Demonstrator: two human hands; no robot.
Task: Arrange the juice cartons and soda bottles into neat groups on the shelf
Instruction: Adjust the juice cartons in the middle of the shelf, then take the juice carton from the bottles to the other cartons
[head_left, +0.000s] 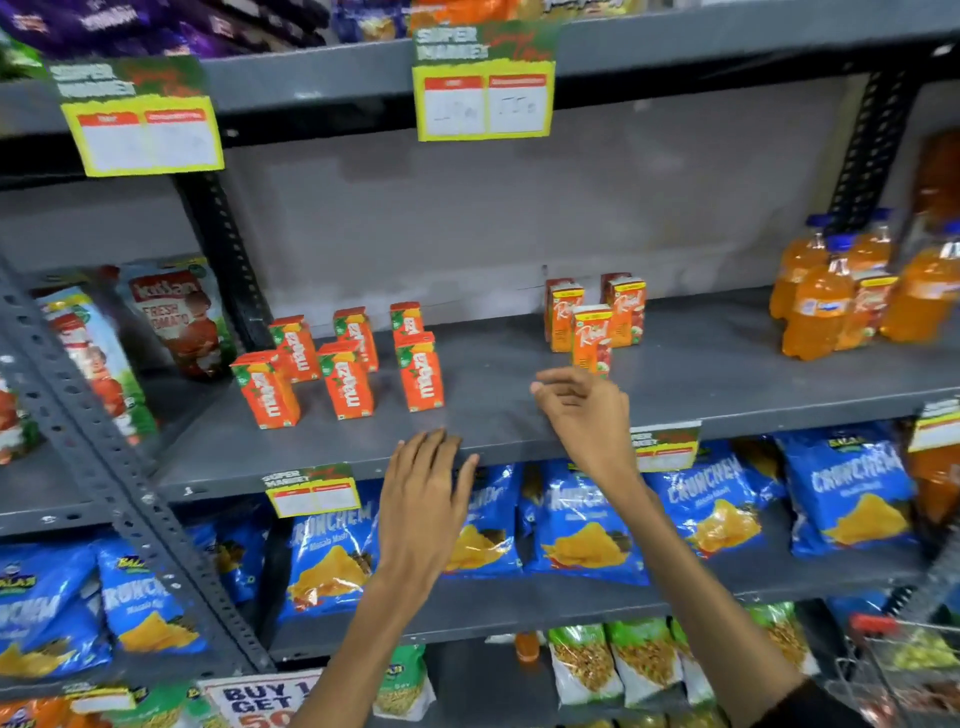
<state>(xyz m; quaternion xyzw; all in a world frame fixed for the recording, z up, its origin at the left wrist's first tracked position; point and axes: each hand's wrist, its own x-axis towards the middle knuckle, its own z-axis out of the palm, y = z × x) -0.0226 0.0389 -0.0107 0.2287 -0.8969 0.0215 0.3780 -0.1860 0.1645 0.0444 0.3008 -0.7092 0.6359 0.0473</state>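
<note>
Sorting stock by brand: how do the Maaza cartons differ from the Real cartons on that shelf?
The Maaza cartons number six, in two rows toward the left; the Real cartons number three, clustered nearer the orange soda bottles. Maaza cartons are red-orange with white lettering; Real cartons have yellow tops. Both groups stand upright, untouched by either hand.

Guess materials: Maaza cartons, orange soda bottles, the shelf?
Maaza cartons: likely printed paperboard, matte, with crisp folded edges. Orange soda bottles: clear glossy plastic; the drink shows through, caps blue. Shelf: probably grey-painted metal, given the perforated uprights.
</note>
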